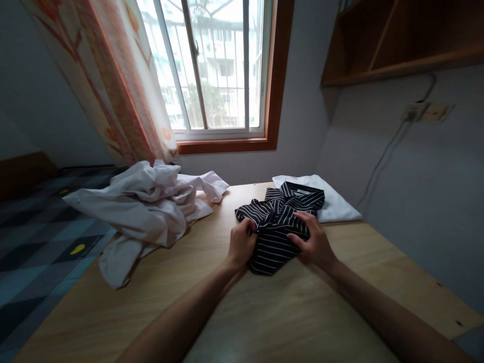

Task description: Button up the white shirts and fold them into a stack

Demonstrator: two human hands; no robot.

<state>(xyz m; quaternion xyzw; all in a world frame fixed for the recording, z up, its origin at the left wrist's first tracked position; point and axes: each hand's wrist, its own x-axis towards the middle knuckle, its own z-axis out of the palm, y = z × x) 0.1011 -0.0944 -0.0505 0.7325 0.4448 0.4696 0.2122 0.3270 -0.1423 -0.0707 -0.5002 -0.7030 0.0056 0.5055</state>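
Note:
A black shirt with white stripes [280,244] lies partly folded on the wooden table, its collar at the far end. My left hand [242,242] is closed on the shirt's left edge, fingers curled into the fabric. On the shirt's right side rests my right hand [312,239], its thumb and fingers spread apart over the cloth. Behind the striped shirt, and partly covered by it, is a flat folded white garment [336,201].
A crumpled white shirt [151,206] is heaped on the left of the table [181,297], hanging over toward a checked bedspread [45,237]. Beyond stand a barred window [219,65] and a curtain [117,75]. A wooden shelf [401,65] and a cable [385,151] are on the right wall.

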